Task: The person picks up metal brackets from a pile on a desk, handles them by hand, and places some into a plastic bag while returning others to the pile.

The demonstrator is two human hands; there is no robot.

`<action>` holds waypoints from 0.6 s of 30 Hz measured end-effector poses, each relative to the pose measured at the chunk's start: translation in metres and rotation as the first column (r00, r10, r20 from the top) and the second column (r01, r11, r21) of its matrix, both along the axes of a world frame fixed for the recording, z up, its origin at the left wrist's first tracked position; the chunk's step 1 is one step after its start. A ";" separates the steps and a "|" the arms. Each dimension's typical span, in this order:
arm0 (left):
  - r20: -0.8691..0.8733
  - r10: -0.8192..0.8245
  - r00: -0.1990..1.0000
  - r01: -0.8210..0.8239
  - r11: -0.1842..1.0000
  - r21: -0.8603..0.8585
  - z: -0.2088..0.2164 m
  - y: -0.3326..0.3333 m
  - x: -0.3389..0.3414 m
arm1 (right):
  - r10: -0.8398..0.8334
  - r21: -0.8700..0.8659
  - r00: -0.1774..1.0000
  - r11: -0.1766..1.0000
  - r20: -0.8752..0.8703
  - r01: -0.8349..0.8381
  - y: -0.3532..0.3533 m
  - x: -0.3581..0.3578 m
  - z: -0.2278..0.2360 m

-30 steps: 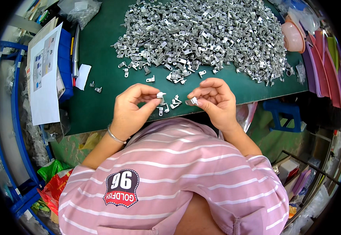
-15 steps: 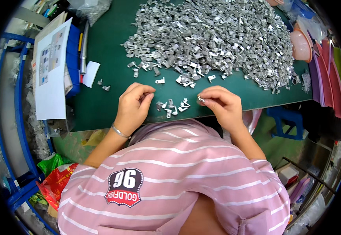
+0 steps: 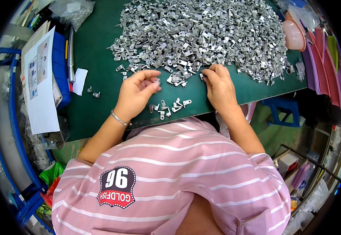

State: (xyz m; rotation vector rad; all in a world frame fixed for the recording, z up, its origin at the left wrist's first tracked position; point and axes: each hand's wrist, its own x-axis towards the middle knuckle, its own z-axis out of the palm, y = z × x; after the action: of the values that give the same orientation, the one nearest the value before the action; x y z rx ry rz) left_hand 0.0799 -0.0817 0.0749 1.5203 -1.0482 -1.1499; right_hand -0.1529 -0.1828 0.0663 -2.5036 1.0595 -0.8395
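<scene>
A big heap of small silver metal brackets point(image 3: 201, 35) covers the far part of the green table point(image 3: 100, 70). Left of centre, my left hand point(image 3: 137, 94) pinches a small metal bracket point(image 3: 157, 81) between thumb and fingertips; the fingers partly hide it. By the heap's near edge, my right hand point(image 3: 220, 86) has its fingertips closed on another bracket point(image 3: 201, 76), palm down. Between my hands and closer to me lies a small loose group of brackets point(image 3: 162, 114), with a separate one point(image 3: 187, 102) at its right end.
A blue bin point(image 3: 62, 51) with papers stands at the left, near two stray brackets point(image 3: 96, 94). A clear bag of parts point(image 3: 73, 13) sits at the far left. Pink bowls point(image 3: 294, 35) and coloured sheets point(image 3: 323, 62) line the right. A blue stool point(image 3: 282, 111) is below.
My right hand has gone from beside the small group up to the heap's edge; a bracket now lies at the group's right end. My left hand has lifted, its bracket now showing at the fingertips.
</scene>
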 end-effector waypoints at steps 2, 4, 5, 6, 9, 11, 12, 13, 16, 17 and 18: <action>-0.498 0.071 0.864 -0.012 0.993 0.121 0.006 0.002 -0.001 | -0.012 -0.044 1.000 0.999 -0.027 0.011 0.000 0.001 0.000; -0.672 0.083 0.736 0.033 0.987 0.158 0.006 0.003 0.001 | -0.041 -0.066 0.997 0.997 -0.059 0.037 0.002 0.000 -0.001; -0.715 0.075 0.695 0.058 0.985 0.160 0.004 0.003 0.002 | -0.048 -0.103 0.996 0.994 -0.070 0.040 0.003 -0.001 -0.002; -0.755 0.067 0.652 0.084 0.984 0.160 0.002 0.004 0.004 | -0.050 -0.106 0.996 0.993 -0.069 0.042 0.004 -0.001 -0.003; -0.842 0.057 0.537 0.123 0.982 0.145 -0.001 0.005 0.007 | -0.058 -0.117 0.997 0.992 -0.050 0.051 0.004 -0.002 -0.006; -0.861 0.053 0.506 0.133 0.981 0.139 -0.001 0.006 0.008 | -0.038 0.044 0.998 0.998 0.043 0.036 0.005 -0.003 -0.006; -0.862 0.051 0.504 0.134 0.982 0.136 -0.001 0.007 0.008 | -0.033 0.122 0.995 0.992 0.090 0.022 0.006 -0.004 -0.006; -0.863 0.048 0.503 0.136 0.982 0.134 -0.001 0.007 0.008 | -0.055 0.364 0.982 0.931 0.179 -0.014 0.009 -0.003 -0.001; -0.834 0.052 0.550 0.113 0.984 0.136 0.002 0.007 0.006 | -0.187 0.804 0.911 0.557 0.367 -0.210 0.022 0.000 0.015; -0.820 0.056 0.570 0.106 0.984 0.141 0.004 0.008 0.004 | -0.207 0.841 0.888 0.463 0.411 -0.281 0.024 0.000 0.016; -0.805 0.060 0.591 0.098 0.984 0.146 0.007 0.008 0.003 | -0.233 0.862 0.862 0.365 0.451 -0.352 0.026 0.000 0.017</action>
State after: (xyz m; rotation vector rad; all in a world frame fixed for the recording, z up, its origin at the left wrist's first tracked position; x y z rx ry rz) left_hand 0.0831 -0.0739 0.0815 0.8858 -0.3182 -1.7492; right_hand -0.1528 -0.1567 0.0830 -1.1919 0.8457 -0.5380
